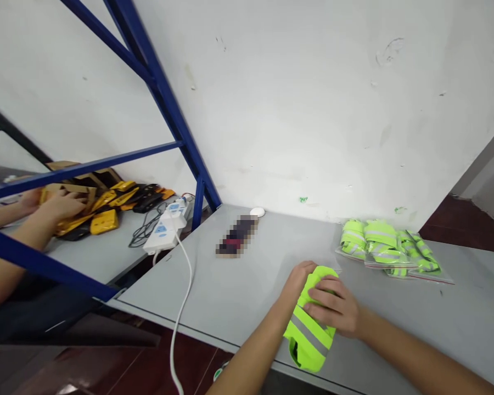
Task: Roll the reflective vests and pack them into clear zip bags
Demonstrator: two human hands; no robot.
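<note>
A folded neon yellow-green reflective vest (310, 332) with a grey stripe is between my two hands over the front part of the grey table (214, 291). My left hand (298, 282) grips its far left edge, the fingertips partly hidden behind the cloth. On the other side, my right hand (337, 308) lies over the upper part with its fingers bent around the fabric. The lower end of the bundle hangs loose near the table's front edge, with a dark gap in its fold. Beyond my right hand, several clear zip bags (385, 247) hold similar vests.
A pixelated dark object (237, 237) and a white rounded item (257, 212) lie near the wall. The white cable (184, 296) drops over the table's left edge from a power strip (164, 227). Past the blue frame (164, 99), another person's hands (61, 204) handle yellow-and-black items.
</note>
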